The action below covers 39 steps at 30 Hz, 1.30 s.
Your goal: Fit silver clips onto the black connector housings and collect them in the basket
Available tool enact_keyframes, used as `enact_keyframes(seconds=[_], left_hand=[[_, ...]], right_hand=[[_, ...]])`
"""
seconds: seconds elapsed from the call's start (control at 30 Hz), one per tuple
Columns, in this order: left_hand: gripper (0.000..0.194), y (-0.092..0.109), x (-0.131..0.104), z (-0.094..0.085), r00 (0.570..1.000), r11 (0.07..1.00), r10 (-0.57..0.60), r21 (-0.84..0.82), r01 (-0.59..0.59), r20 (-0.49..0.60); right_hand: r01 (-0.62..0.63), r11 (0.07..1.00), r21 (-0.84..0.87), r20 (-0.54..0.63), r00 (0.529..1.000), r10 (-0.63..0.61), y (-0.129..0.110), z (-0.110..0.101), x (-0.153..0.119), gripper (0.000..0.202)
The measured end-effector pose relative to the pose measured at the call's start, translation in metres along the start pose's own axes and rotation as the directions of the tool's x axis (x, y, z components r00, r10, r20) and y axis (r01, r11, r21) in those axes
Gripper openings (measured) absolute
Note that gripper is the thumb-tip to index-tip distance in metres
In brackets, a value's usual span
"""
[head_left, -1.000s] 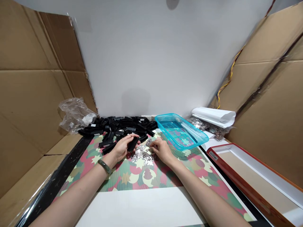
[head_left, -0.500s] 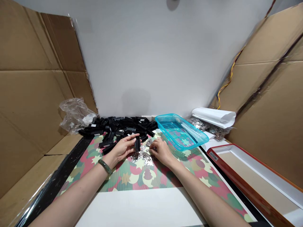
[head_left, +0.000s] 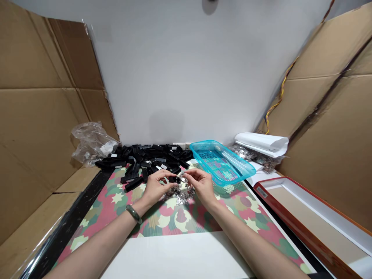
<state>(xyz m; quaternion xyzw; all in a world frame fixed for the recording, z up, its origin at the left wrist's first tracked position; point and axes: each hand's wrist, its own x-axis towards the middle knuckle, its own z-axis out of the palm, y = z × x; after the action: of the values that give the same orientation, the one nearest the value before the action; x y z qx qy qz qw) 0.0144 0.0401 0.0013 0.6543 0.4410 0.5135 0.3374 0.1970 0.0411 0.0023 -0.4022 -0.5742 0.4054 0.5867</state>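
Observation:
My left hand (head_left: 157,186), with a green bangle on its wrist, grips a black plastic piece (head_left: 173,179) between thumb and fingers, its end turned to the right. My right hand (head_left: 200,185) is pinched close beside that end; a small silvery piece seems to be at its fingertips, too small to make out clearly. Under and between both hands lies a loose heap of small silver metal pieces (head_left: 181,197) on the patterned sheet (head_left: 162,221). Behind my left hand, a large pile of black plastic pieces (head_left: 139,157) spreads along the wall.
A turquoise basket (head_left: 222,162) stands behind my right hand. To its right are white paper (head_left: 261,143) and clear bags of metal pieces (head_left: 266,162). An open red box (head_left: 314,221) lies at the right. Crumpled plastic (head_left: 91,141) rests at the left. Cardboard walls (head_left: 43,116) flank the table.
My left hand has turned the black piece from upright to roughly level. My right hand has risen from the metal heap and moved its fingertips close to the piece's end.

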Motion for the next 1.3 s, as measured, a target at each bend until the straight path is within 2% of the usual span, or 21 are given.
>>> enact_keyframes(seconds=[0.07,0.17,0.43,0.57,0.7,0.8,0.93,1.0,1.1,1.17,1.3], left_hand=[[0.020,0.000,-0.005,0.004,0.998,0.999,0.044,0.024,-0.043,-0.049],[0.019,-0.001,-0.011,0.009,0.994,0.996,0.092,0.021,-0.090,-0.064],[0.022,0.000,-0.013,0.010,0.979,0.982,0.184,0.062,-0.179,-0.083],[0.024,-0.004,-0.013,0.008,0.965,0.959,0.257,0.137,-0.248,-0.051],[0.025,-0.006,-0.013,0.008,0.959,0.945,0.281,0.183,-0.270,-0.036],[0.026,-0.007,-0.014,0.009,0.957,0.936,0.287,0.220,-0.274,-0.028],[0.026,-0.008,-0.016,0.010,0.951,0.933,0.303,0.223,-0.284,-0.056],[0.026,-0.009,-0.017,0.011,0.924,0.914,0.369,0.219,-0.342,-0.098],[0.028,-0.010,-0.017,0.014,0.839,0.829,0.529,0.287,-0.480,-0.126],[0.030,-0.010,-0.018,0.016,0.797,0.778,0.592,0.343,-0.526,-0.121],[0.029,-0.009,-0.018,0.019,0.789,0.758,0.602,0.398,-0.517,-0.120]], right_hand=[[-0.068,0.995,0.074,-0.011,0.998,0.069,-0.002,0.004,-0.003,0.028],[-0.141,0.982,0.123,0.009,0.990,0.141,-0.002,0.007,-0.007,0.030],[-0.053,0.998,0.031,0.078,0.996,0.051,0.001,0.010,-0.011,0.020],[-0.083,0.995,0.057,0.115,0.990,0.076,0.001,0.010,-0.011,0.020],[-0.142,0.985,0.101,0.125,0.984,0.129,0.000,0.011,-0.012,0.023],[-0.191,0.973,0.130,0.112,0.978,0.177,0.001,0.013,-0.014,0.025],[-0.137,0.981,0.137,0.053,0.990,0.131,0.002,0.017,-0.017,0.027],[-0.113,0.983,0.145,0.028,0.994,0.110,0.000,0.019,-0.019,0.028],[-0.137,0.972,0.193,0.008,0.990,0.138,-0.003,0.023,-0.024,0.028],[-0.183,0.951,0.249,0.004,0.982,0.188,-0.004,0.025,-0.026,0.028],[-0.299,0.882,0.363,0.011,0.948,0.317,-0.002,0.029,-0.030,0.032]])
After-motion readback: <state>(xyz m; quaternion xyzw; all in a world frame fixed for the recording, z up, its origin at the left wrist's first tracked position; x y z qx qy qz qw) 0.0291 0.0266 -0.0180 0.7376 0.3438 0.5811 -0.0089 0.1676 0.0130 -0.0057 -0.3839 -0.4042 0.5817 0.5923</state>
